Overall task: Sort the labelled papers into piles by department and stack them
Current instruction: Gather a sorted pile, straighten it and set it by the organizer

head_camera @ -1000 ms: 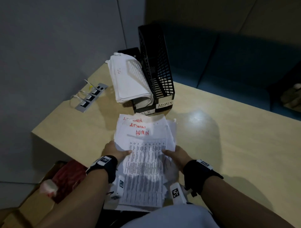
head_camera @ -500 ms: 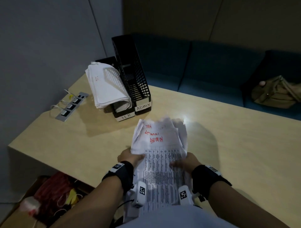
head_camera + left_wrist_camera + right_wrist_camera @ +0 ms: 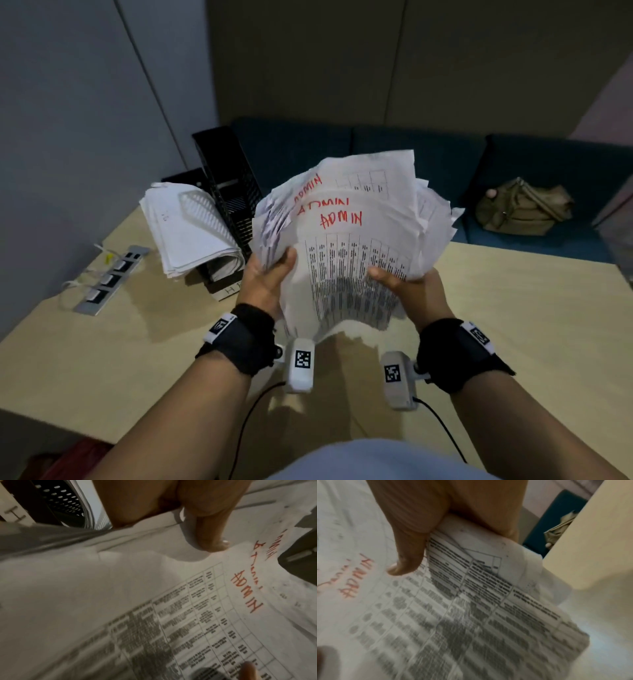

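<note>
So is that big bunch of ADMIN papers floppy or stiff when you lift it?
Probably floppy: the ADMIN papers sag between the left hand and the right hand. Sheets could slip, since their edges are fanned and uneven. It likely needs both hands.

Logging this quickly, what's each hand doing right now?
Left hand: gripping the left side of the ADMIN papers.
Right hand: gripping their right side.

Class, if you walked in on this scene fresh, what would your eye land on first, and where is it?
A thick sheaf of papers marked ADMIN in red, lifted above the table by the left hand and right hand. Behind it, at left, black file holders hold folded papers.
</note>
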The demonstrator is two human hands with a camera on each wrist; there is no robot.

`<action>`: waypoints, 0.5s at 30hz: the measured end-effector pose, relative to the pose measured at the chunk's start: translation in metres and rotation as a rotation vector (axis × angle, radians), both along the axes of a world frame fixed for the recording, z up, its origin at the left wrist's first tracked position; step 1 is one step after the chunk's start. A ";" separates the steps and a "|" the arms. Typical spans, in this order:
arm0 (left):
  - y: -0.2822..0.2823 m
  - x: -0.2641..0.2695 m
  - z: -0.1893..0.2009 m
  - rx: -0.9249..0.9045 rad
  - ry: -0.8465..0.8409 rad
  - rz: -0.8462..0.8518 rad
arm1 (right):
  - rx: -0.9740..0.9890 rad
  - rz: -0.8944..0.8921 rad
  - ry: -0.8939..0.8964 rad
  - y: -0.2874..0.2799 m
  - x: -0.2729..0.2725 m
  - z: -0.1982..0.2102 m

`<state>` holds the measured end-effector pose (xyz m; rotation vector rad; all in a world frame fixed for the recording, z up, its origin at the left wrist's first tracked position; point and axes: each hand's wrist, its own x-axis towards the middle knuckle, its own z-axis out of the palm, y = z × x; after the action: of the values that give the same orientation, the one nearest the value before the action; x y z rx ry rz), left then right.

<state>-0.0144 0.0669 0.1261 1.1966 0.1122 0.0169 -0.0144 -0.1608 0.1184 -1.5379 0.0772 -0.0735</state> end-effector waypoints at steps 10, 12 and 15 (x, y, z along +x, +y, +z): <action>0.005 -0.009 -0.033 0.269 0.154 -0.050 | -0.119 -0.028 0.216 -0.015 0.000 -0.047; 0.006 -0.005 -0.035 0.181 0.216 -0.015 | -0.045 0.002 0.154 -0.017 -0.001 -0.043; 0.010 0.003 -0.047 0.176 0.255 0.059 | -0.033 -0.102 0.080 -0.019 0.000 -0.043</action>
<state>-0.0116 0.0764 0.0795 1.3673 0.3760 -0.0759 -0.0144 -0.1802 0.0758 -1.5694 0.2190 -0.0945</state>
